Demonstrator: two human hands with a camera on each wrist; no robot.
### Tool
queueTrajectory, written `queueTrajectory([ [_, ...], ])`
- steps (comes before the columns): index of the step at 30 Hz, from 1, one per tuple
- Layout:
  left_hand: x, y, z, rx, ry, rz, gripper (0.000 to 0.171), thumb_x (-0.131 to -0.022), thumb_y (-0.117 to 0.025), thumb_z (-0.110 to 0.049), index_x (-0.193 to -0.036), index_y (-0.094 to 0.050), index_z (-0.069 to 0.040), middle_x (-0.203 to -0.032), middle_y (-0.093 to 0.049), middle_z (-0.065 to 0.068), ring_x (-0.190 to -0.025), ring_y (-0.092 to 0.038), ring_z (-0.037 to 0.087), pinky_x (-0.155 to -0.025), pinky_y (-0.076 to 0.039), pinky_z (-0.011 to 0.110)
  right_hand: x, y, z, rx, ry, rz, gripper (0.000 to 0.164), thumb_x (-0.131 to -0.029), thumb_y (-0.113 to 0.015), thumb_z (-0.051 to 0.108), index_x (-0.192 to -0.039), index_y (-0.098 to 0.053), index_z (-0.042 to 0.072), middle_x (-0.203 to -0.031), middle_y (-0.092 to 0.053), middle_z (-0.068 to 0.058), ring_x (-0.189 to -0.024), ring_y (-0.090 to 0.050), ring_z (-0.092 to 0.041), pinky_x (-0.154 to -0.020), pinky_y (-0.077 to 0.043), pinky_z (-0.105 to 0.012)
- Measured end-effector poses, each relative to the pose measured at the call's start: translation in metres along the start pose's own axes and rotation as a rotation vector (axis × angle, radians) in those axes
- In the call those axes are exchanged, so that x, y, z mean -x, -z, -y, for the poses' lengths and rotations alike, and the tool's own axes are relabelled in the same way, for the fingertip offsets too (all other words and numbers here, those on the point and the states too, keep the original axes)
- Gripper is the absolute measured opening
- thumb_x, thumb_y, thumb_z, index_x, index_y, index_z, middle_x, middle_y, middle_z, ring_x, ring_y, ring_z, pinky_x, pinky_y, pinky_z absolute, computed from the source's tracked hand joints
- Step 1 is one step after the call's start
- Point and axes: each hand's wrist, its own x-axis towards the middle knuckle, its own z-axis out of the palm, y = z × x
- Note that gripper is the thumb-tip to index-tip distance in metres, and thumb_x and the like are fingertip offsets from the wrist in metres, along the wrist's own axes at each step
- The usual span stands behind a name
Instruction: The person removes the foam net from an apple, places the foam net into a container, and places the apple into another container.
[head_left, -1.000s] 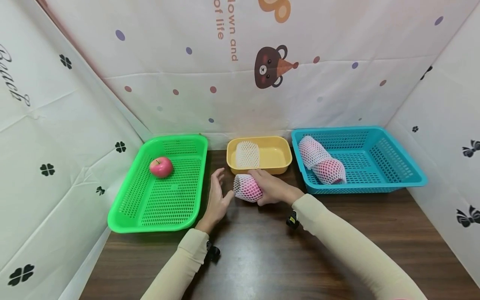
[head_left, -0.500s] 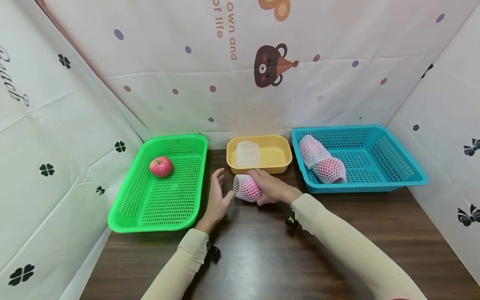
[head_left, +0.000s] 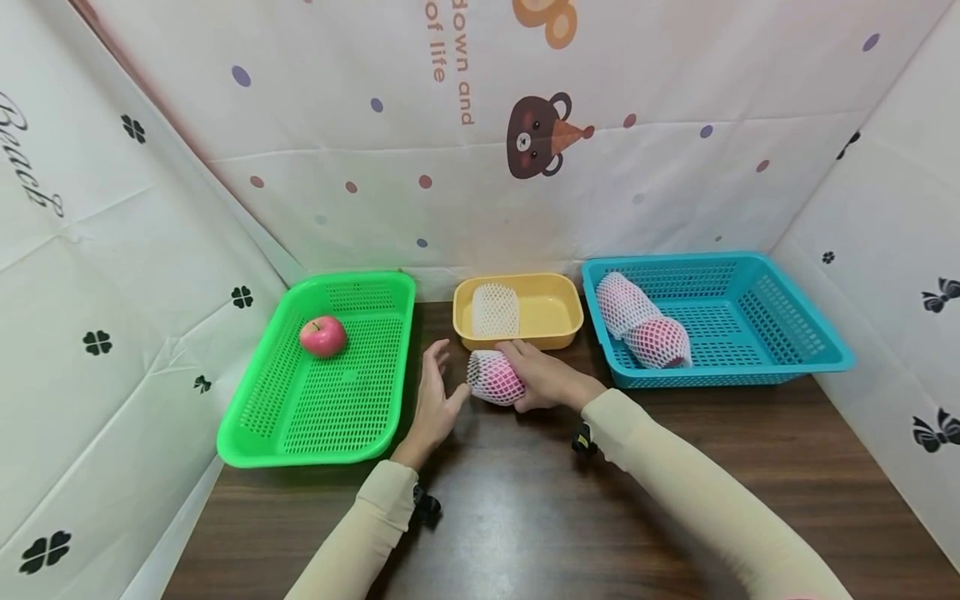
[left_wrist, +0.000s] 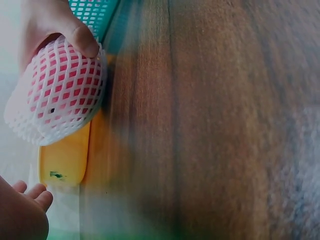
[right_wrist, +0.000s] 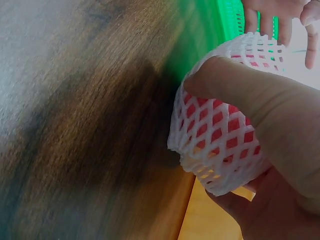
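Observation:
My right hand (head_left: 545,377) grips a red apple (right_wrist: 231,135) dressed in a white foam net sleeve (head_left: 483,375), in front of the yellow bin. In the right wrist view the thumb lies across the netting, with fingers curled beneath. Red skin shows through the mesh in both wrist views. Left of the apple, my left hand (head_left: 435,400) is raised with loosely bent fingers and holds nothing. Its thumb tip comes right up to the sleeve's open end in the head view. In the left wrist view the left hand's fingers (left_wrist: 44,200) stand apart from the apple.
A green basket (head_left: 315,454) at left carries one bare apple (head_left: 323,337). The yellow bin (head_left: 551,312) at the back holds a flattened foam net (head_left: 495,311). At right, a blue basket (head_left: 750,368) contains net-wrapped fruit (head_left: 658,340). White printed cloth (head_left: 360,217) hangs behind the wooden table (head_left: 495,533).

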Motion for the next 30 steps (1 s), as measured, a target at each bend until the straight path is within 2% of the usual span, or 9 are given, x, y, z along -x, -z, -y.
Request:
queueTrajectory([
  [10, 0.001, 0.001, 0.001, -0.016, 0.009, 0.004, 0.069, -0.086, -0.059, 0.011, -0.149, -0.031, 0.008, -0.153, -0.035, 0.027, -0.141, -0.037, 0.045, -0.116, -0.029, 0.062, 0.004, -0.002, -0.002, 0.008, -0.005, -0.021, 0.105, -0.076, -0.091, 0.024, -0.157, -0.026, 0.016, -0.150, -0.039, -0.012, -0.132, -0.045, -0.026, -0.108, -0.046, -0.047],
  [12, 0.000, -0.001, 0.011, -0.019, -0.003, -0.001, 0.070, -0.085, -0.060, 0.012, -0.149, -0.031, 0.008, -0.153, -0.036, 0.027, -0.141, -0.037, 0.045, -0.116, -0.029, 0.062, 0.005, -0.002, -0.002, 0.005, -0.004, -0.024, 0.106, -0.076, -0.092, 0.024, -0.158, -0.025, 0.016, -0.151, -0.039, -0.013, -0.133, -0.045, -0.026, -0.107, -0.046, -0.047],
  [17, -0.004, -0.006, 0.044, -0.033, -0.028, -0.017, 0.074, -0.084, -0.062, 0.011, -0.151, -0.032, 0.000, -0.154, -0.036, 0.022, -0.142, -0.036, 0.045, -0.117, -0.029, 0.061, 0.008, -0.002, -0.001, 0.007, -0.011, -0.026, 0.110, -0.076, -0.093, 0.026, -0.159, -0.022, 0.016, -0.151, -0.038, -0.014, -0.135, -0.043, -0.028, -0.107, -0.046, -0.050],
  [19, -0.004, -0.006, 0.050, -0.031, -0.040, -0.019, 0.075, -0.084, -0.064, 0.009, -0.152, -0.033, -0.003, -0.154, -0.038, 0.019, -0.143, -0.037, 0.045, -0.117, -0.029, 0.059, 0.009, -0.002, -0.001, 0.017, -0.004, -0.035, 0.111, -0.075, -0.093, 0.027, -0.159, -0.023, 0.015, -0.151, -0.039, -0.015, -0.134, -0.044, -0.029, -0.106, -0.047, -0.050],
  [24, -0.004, -0.005, 0.053, -0.020, -0.065, -0.014, 0.074, -0.084, -0.064, 0.003, -0.151, -0.034, 0.000, -0.154, -0.040, 0.014, -0.143, -0.038, 0.043, -0.117, -0.031, 0.057, 0.010, -0.002, -0.001, 0.032, 0.023, -0.065, 0.111, -0.073, -0.094, 0.027, -0.159, -0.026, 0.010, -0.150, -0.040, -0.017, -0.134, -0.045, -0.032, -0.106, -0.047, -0.050],
  [30, -0.003, -0.004, 0.052, -0.036, -0.055, -0.007, 0.073, -0.085, -0.063, -0.001, -0.151, -0.033, 0.001, -0.154, -0.039, 0.016, -0.145, -0.038, 0.038, -0.118, -0.031, 0.056, 0.012, -0.001, 0.000, 0.036, 0.026, -0.067, 0.109, -0.074, -0.094, 0.030, -0.158, -0.027, 0.010, -0.150, -0.041, -0.016, -0.134, -0.045, -0.030, -0.106, -0.047, -0.049],
])
